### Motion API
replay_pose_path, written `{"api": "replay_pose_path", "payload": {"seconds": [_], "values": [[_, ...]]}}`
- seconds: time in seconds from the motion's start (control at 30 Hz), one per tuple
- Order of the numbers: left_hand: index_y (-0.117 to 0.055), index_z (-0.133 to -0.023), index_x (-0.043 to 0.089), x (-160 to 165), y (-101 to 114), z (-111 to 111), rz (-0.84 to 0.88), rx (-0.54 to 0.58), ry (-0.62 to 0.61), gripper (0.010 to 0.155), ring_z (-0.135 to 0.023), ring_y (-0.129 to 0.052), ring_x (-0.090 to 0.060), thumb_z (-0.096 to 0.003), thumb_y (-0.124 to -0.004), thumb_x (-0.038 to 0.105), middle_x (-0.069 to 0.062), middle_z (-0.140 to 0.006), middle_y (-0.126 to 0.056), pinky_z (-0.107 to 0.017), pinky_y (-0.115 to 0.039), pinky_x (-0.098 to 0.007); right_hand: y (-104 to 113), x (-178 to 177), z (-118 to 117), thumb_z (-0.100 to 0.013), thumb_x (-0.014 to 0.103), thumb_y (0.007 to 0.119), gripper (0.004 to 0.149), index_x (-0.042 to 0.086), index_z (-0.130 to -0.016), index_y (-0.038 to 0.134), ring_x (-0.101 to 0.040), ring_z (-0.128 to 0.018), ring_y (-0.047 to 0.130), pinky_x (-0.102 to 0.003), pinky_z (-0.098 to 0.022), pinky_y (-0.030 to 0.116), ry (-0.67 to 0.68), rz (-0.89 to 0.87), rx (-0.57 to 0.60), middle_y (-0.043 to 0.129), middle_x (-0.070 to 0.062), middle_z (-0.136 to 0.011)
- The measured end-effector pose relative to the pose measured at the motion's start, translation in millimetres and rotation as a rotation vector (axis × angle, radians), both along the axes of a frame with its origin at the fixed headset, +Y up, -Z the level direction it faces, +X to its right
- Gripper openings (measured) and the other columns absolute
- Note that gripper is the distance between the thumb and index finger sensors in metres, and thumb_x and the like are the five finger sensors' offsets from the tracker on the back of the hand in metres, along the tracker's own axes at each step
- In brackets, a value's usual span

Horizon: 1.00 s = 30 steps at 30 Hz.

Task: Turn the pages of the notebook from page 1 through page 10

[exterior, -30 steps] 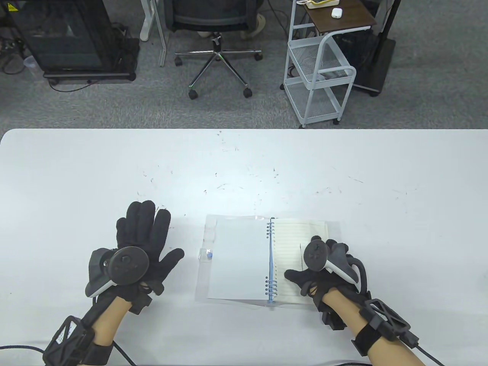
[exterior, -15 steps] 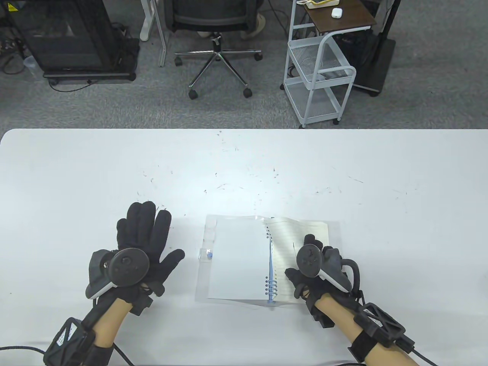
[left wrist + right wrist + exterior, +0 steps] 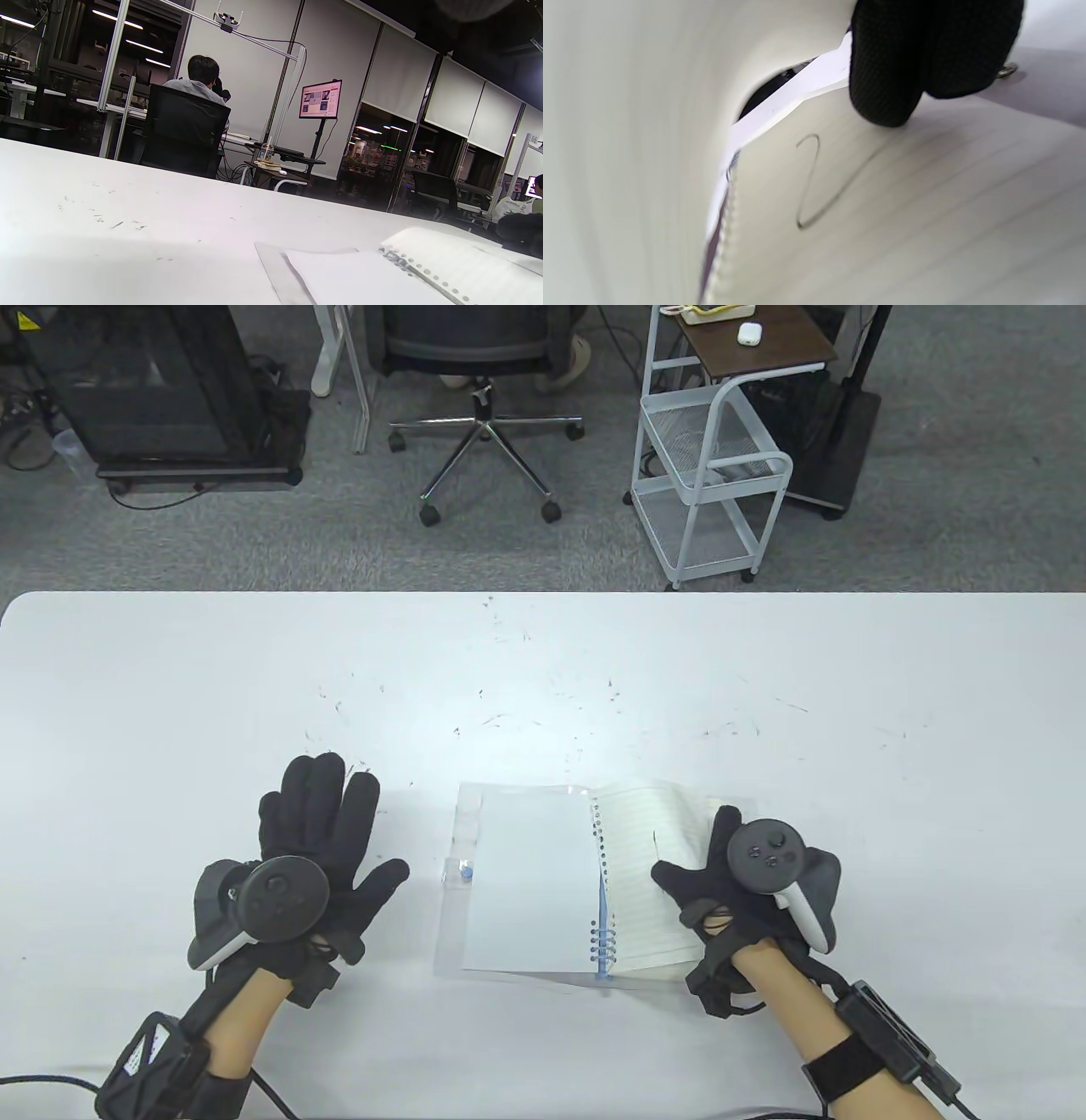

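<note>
Lifting the ruled page (image 3: pixel 649 848) is best done slowly by the right hand (image 3: pixel 747 891), pinched on its edge, while the left hand (image 3: pixel 314 857) lies spread flat on the counter (image 3: pixel 543 678).

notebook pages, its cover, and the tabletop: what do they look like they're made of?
Lined page: thin matte cream paper; it bows up in a soft curve under the right hand.
Cover: probably clear, slightly frosted plastic; the table shows through its border and it glints.
Binding: looks like metal wire coil, blue tinted.
Table: smooth white, probably laminate or plastic; faint sheen, dark scuffs.
</note>
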<state>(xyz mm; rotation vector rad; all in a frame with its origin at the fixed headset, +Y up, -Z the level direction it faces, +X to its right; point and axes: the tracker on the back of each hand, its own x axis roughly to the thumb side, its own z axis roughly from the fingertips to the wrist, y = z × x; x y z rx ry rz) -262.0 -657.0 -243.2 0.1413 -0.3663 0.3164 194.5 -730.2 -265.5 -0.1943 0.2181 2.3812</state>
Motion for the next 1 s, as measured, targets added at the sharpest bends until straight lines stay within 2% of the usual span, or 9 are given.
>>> {"api": "replay_pose_path", "payload": {"seconds": [0.27, 0.5, 0.7, 1.0], "values": [[-0.029, -0.114, 0.027, -1.1, 0.2, -0.1, 0.015, -0.010, 0.003, 0.088, -0.114, -0.008, -0.044, -0.0446, -0.062, 0.071, -0.008, -0.118, -0.010, -0.074, -0.023, -0.073, -5.4, 38.0, 1.2, -0.044, 0.046, 0.086, 0.090, -0.003, -0.094, 0.029, -0.025, -0.047, 0.105, -0.046, -0.036, 0.089, -0.135, -0.319, -0.096, 0.066, -0.034, -0.087], [-0.029, -0.114, 0.027, -1.6, -0.1, -0.6, 0.019, -0.024, 0.004, 0.088, -0.114, -0.008, -0.044, -0.0448, -0.062, 0.070, -0.008, -0.118, -0.011, -0.074, -0.024, -0.073, -13.8, 33.7, 0.0, -0.041, 0.037, 0.092, 0.084, -0.003, -0.093, 0.040, -0.016, -0.037, 0.107, -0.042, -0.032, 0.091, -0.141, -0.365, -0.135, 0.084, -0.023, -0.077], [-0.030, -0.114, 0.027, -3.3, 2.0, -0.7, 0.026, -0.020, 0.004, 0.088, -0.114, -0.009, -0.044, -0.0449, -0.062, 0.070, -0.008, -0.118, -0.012, -0.074, -0.024, -0.073, -3.4, 28.3, 2.0, -0.042, 0.034, 0.091, 0.075, -0.002, -0.092, 0.048, -0.010, -0.029, 0.108, -0.039, -0.029, 0.093, -0.106, -0.371, -0.105, 0.094, -0.012, -0.064], [-0.031, -0.114, 0.026, -4.2, 3.7, -0.2, 0.032, -0.009, -0.001, 0.088, -0.114, -0.010, -0.044, -0.0450, -0.062, 0.070, -0.009, -0.118, -0.013, -0.074, -0.024, -0.073, 18.7, 4.4, 5.8, -0.042, 0.034, 0.092, 0.071, -0.003, -0.089, 0.054, -0.007, -0.021, 0.109, -0.037, -0.024, 0.094, -0.046, -0.400, -0.049, 0.099, -0.009, -0.054]]}}
